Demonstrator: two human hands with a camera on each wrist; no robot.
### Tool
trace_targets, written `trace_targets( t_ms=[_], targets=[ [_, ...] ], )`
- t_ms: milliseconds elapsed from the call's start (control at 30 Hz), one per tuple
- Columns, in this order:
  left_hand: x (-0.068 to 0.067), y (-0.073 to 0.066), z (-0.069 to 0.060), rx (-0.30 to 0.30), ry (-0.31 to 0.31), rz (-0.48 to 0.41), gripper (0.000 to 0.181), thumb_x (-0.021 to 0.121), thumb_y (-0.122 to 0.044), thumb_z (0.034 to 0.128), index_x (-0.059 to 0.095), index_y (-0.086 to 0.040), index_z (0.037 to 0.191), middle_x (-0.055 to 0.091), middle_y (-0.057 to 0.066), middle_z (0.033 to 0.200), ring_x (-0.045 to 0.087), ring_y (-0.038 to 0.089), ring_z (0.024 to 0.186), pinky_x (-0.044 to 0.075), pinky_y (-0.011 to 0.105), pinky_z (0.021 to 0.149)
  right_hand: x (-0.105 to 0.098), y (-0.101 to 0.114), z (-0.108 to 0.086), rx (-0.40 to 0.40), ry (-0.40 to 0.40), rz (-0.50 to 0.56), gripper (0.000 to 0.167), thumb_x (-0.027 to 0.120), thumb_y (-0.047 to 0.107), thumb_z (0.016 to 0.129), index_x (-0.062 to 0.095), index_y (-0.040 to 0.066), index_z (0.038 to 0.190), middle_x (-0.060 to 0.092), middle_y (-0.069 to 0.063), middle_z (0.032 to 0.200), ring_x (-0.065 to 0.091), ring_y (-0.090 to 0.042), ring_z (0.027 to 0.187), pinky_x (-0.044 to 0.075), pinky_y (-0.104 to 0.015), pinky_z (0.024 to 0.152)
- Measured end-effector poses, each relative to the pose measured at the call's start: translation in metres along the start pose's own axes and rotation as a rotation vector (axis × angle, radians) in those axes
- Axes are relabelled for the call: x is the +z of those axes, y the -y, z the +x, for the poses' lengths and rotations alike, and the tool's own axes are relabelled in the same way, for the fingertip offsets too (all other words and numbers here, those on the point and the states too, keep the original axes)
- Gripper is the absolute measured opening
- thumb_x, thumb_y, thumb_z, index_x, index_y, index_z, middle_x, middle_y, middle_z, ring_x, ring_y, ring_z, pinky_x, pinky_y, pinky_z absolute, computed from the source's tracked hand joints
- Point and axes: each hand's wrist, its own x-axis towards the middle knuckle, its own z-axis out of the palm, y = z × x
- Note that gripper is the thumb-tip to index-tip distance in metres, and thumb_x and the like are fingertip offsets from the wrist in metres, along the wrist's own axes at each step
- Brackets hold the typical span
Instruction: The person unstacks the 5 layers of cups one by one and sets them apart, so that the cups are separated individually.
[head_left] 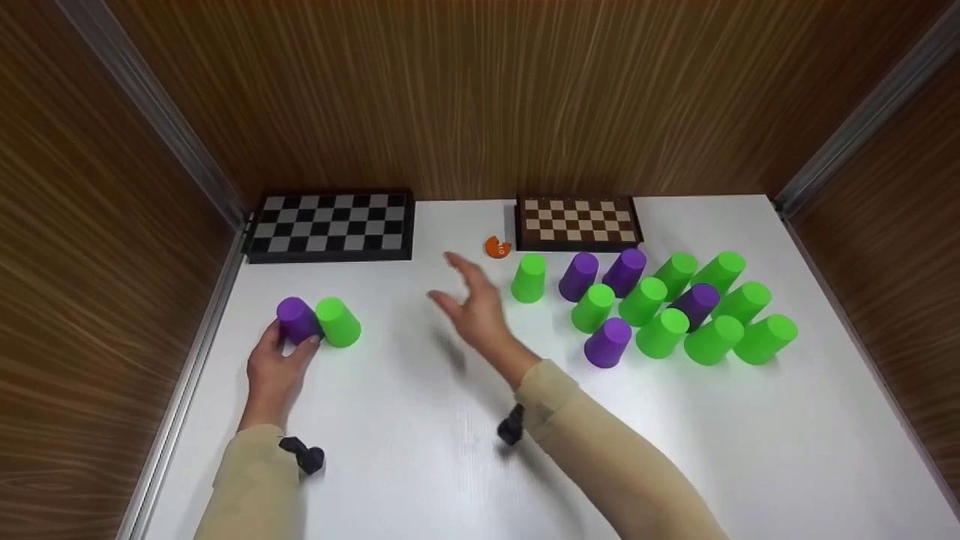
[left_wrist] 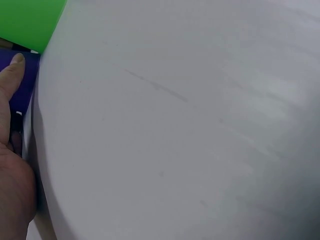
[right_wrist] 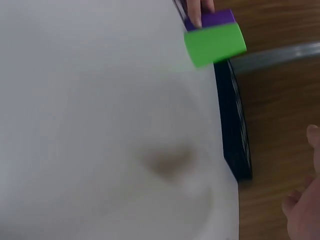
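At the left of the table, my left hand (head_left: 276, 367) holds a purple cup (head_left: 298, 321), thumb on one side and fingers on the other. The cup stands upside down beside a green cup (head_left: 338, 322), close against it. In the left wrist view the thumb (left_wrist: 14, 72) lies on the purple cup's side. My right hand (head_left: 480, 311) hovers over the middle of the table, thumb and fingers spread, with nothing in it. Nearest to it on the right is another upside-down green cup (head_left: 529, 278).
Several green and purple cups (head_left: 663, 333) stand upside down in a cluster at the right. Along the back lie a black-and-grey checkered board (head_left: 330, 225), a brown checkered board (head_left: 579, 223) and a small orange piece (head_left: 496, 247). Wood-grain walls (head_left: 480, 97) enclose the white table (head_left: 420, 465).
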Motion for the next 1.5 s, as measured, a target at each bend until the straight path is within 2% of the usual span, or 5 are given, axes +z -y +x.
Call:
trace_targets(
  t_ms=[367,567,733,1100,1500],
  targets=[
    [0.000,-0.004,-0.001,0.000,0.020,-0.007,0.085,0.080,-0.028,0.0980,0.034,-0.011,0.167,0.034,0.017,0.169,0.029,0.031,0.158,0.023,0.041,0.131,0.094,0.043,0.002,0.176,0.261,0.054,0.064,0.079,0.024,0.099,0.053,0.012,0.155,0.058,-0.007,0.154,0.054,-0.021,0.141,0.045,-0.030,0.117],
    [-0.005,-0.001,-0.004,-0.012,0.014,0.026,0.086,0.080,-0.032,0.0980,0.033,-0.013,0.167,0.034,0.016,0.169,0.029,0.032,0.158,0.023,0.044,0.131,0.128,0.055,0.004,0.235,0.330,0.029,0.068,0.080,0.027,0.099,0.050,0.018,0.159,0.055,-0.004,0.157,0.049,-0.016,0.146,0.036,-0.026,0.122],
    [-0.009,0.000,-0.004,0.004,-0.008,0.034,0.085,0.080,-0.030,0.0973,0.035,-0.010,0.166,0.036,0.019,0.167,0.032,0.034,0.156,0.025,0.044,0.130,0.144,0.058,0.006,0.196,0.394,-0.046,0.065,0.077,0.027,0.101,0.050,0.020,0.159,0.054,-0.002,0.157,0.047,-0.012,0.146,0.034,-0.021,0.122],
    [0.000,0.001,0.001,0.045,-0.009,0.010,0.079,0.080,-0.024,0.0978,0.040,-0.005,0.163,0.040,0.022,0.165,0.035,0.034,0.155,0.029,0.041,0.129,0.138,0.046,0.004,0.174,0.401,-0.045,0.052,0.080,0.018,0.098,0.057,0.018,0.145,0.065,-0.001,0.142,0.059,-0.010,0.131,0.043,-0.020,0.114],
    [-0.002,0.002,0.002,0.030,-0.002,0.022,0.080,0.079,-0.023,0.0990,0.037,-0.002,0.164,0.037,0.024,0.165,0.033,0.037,0.155,0.027,0.042,0.129,0.083,0.014,-0.011,0.277,0.352,0.049,0.055,0.080,0.017,0.098,0.056,0.016,0.147,0.064,-0.001,0.143,0.059,-0.014,0.130,0.048,-0.031,0.114]
  ],
)
